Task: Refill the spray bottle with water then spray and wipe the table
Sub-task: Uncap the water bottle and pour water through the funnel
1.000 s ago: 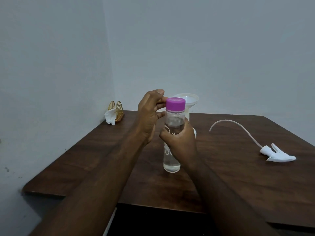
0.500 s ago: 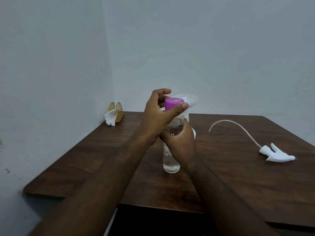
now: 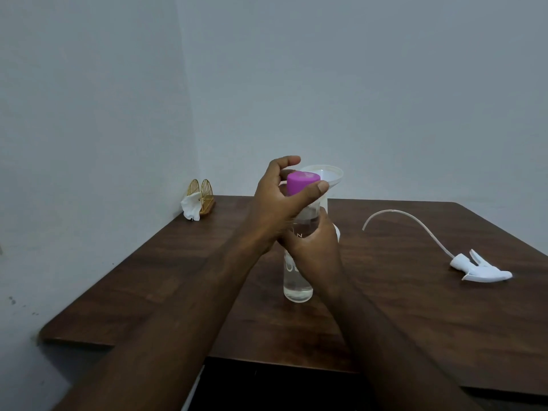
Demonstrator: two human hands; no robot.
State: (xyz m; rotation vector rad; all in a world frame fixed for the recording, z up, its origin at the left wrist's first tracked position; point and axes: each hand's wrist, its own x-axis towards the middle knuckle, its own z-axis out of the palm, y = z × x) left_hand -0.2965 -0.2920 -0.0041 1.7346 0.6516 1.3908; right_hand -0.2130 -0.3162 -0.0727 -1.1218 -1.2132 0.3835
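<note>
The bottle [image 3: 298,287] stands on the counter [image 3: 148,277], long axis upright, cap [image 3: 301,180] pointing up; its body is gripped by the right hand [image 3: 314,247], fingers wrapped round it; the cap is pinched by the left hand [image 3: 275,203], fingers [image 3: 286,161] curled over it, thumb pressed on its near side; the cap is best turned with the body held still and vertical, so that no water is spilled; just behind the bottle a funnel [image 3: 332,173] is seated in the mostly hidden spray bottle [image 3: 337,233]; well right of the bottle the spray head [image 3: 480,269] is laid on its side.
</note>
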